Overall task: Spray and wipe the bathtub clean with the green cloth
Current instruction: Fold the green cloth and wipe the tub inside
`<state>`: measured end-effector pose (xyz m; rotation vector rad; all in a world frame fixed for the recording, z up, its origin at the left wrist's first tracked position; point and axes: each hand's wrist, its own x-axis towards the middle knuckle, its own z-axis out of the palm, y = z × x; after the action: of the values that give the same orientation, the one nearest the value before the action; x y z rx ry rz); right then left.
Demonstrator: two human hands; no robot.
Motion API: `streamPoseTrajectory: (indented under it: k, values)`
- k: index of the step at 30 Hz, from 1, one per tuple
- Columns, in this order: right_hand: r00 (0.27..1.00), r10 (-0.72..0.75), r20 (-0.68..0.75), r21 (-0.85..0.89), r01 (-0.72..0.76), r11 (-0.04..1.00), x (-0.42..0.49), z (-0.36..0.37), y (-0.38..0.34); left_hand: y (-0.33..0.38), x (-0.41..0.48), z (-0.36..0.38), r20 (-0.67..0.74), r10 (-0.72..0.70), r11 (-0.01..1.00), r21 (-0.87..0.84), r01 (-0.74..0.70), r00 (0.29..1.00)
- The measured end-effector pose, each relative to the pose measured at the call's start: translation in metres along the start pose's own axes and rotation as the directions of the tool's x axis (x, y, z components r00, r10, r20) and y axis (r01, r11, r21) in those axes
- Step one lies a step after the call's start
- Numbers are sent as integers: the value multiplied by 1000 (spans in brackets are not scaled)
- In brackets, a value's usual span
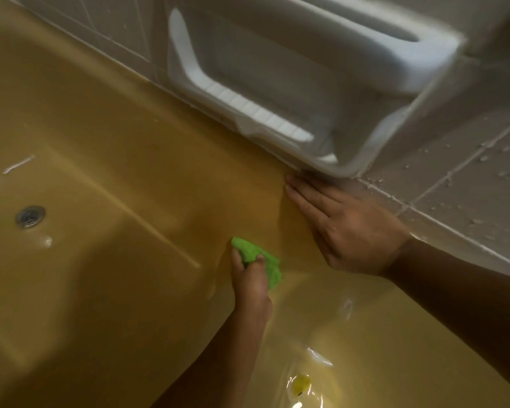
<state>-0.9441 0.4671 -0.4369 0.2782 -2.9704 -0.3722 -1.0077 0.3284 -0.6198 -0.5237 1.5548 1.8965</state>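
"Holding the green cloth point(258, 257), which hand was it?" asked the first.

"The left hand point(252, 278)," said the second. "Its fingers were curled round the cloth, bunching it. The cloth lay against the sloping inner wall of the yellow bathtub point(115, 172), just below the rim."

"And the right hand point(348, 231)?"

"It lay flat, palm down, on the tub's rim where that met the tiled wall point(468, 201). The fingers were straight and close together, and it held nothing. The fingertips reached the lower corner of the white soap dish point(277, 83) set into the wall."

"How near were the two hands?"

"Near, but apart. The cloth sat below and to the left of the right hand."

"What else did the view show?"

"On the tiles stood water drops point(483, 157). The round metal drain point(30, 217) sat in the tub floor, well to the left of the cloth. Bright glints showed on the tub's surface, and the whole view was somewhat blurred."
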Motion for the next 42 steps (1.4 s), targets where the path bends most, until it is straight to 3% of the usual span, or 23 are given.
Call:
streamPoseTrajectory:
  k: [3,5,7,11,15,20,22,25,28,32,34,37,42]
  values:
    - [1000,18,22,55,-19,998,-21,-3,2,40,-55,24,139,168,978,-150,-147,976]
    - [1000,14,-9,69,-13,998,-42,-6,4,62,-79,38,253,290,952,-178,-250,923]
    - [1000,15,-27,65,-14,998,-57,-10,6,75,-92,44,324,409,912,-125,-390,853]
    - [1000,18,-22,59,-16,998,-60,-7,6,57,-91,35,321,454,833,179,-524,831]
    - [1000,4,-15,51,-4,999,-61,-9,7,19,-79,17,262,383,783,417,-462,886]
    - [1000,4,-15,35,-4,999,-60,-8,6,-37,-45,-3,203,193,794,543,-274,960]
    - [1000,3,-24,25,-2,1000,-62,-8,7,-60,-25,-5,146,68,822,553,-138,987]
    - [999,0,-33,30,1,1000,-62,-6,7,-87,2,-5,58,-63,903,428,32,996]
    - [1000,23,-13,51,-22,998,-71,-6,4,-86,-9,5,65,45,981,186,-56,997]
    - [999,24,25,92,-26,995,-117,-14,8,-22,-75,35,137,244,968,30,-251,960]
    - [999,31,21,106,-34,994,-138,-18,12,14,-108,51,240,328,942,-15,-334,914]
    - [1000,23,-4,90,-22,996,-144,-16,13,32,-136,64,376,419,891,7,-455,827]
    - [999,29,-13,90,-28,996,-143,-13,12,-7,-134,44,371,426,791,291,-538,825]
